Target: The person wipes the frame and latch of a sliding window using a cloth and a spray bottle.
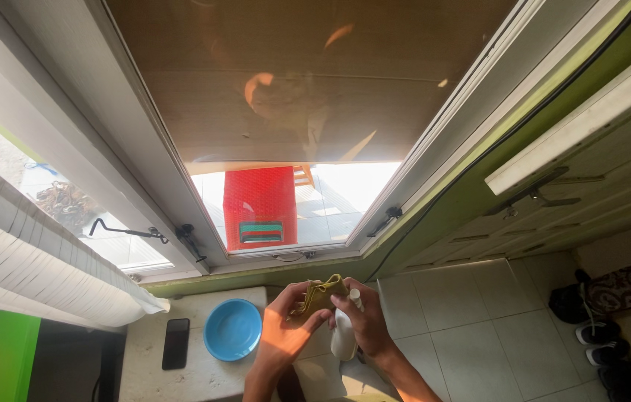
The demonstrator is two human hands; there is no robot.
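L→R: black phone (175,343) and blue bowl (232,328) on counter (189,372), both untouched. Left hand (286,327) pinching yellow cloth (321,292), fingers closed on it. Right hand (364,320) wrapped round white spray bottle (344,331), nozzle at cloth. Window pane (293,201) above: no wipe marks visible, so prob. early, cloth being wetted, glass not yet done.

Two bare hands and forearms rise from the bottom edge of the head view, the left hand (284,327) lit by a patch of sunlight across its back, the right hand (364,320) in softer shade beside it. No sleeve, glove, watch, ring or bracelet shows on either arm as far as the frame reaches. Fingernails are short and unpainted. The forearms are slim, the right one running off toward the lower edge.
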